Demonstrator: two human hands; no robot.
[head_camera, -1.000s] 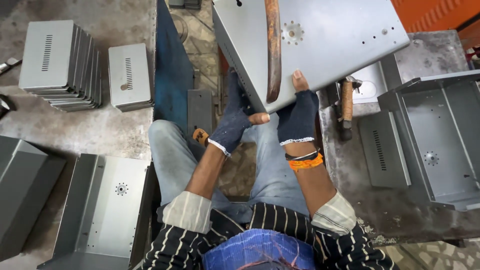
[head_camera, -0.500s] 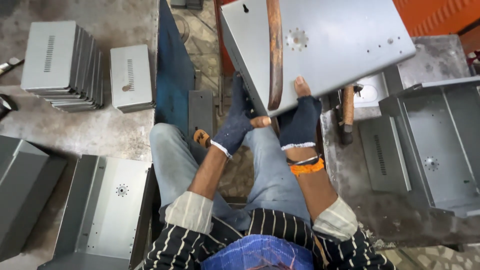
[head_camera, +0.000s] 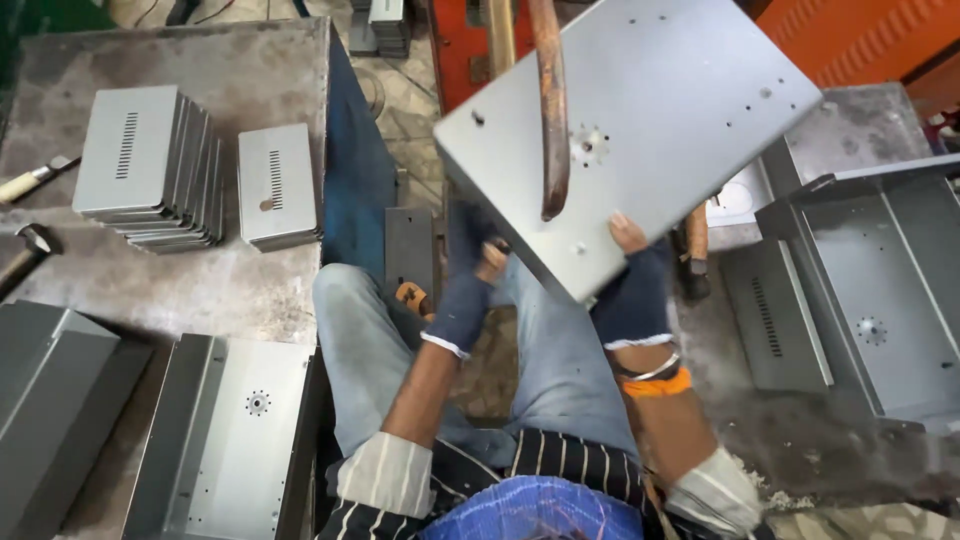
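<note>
Tilting up-right along its long axis, the panel sits above both gloved hands, left hand and right hand gripping its near edge.

A worn grey bench fills the left, its blue edge facing a patterned tile floor. Another stained bench lies right. Orange metal, perhaps a machine housing, stands behind. Light is even.
</note>
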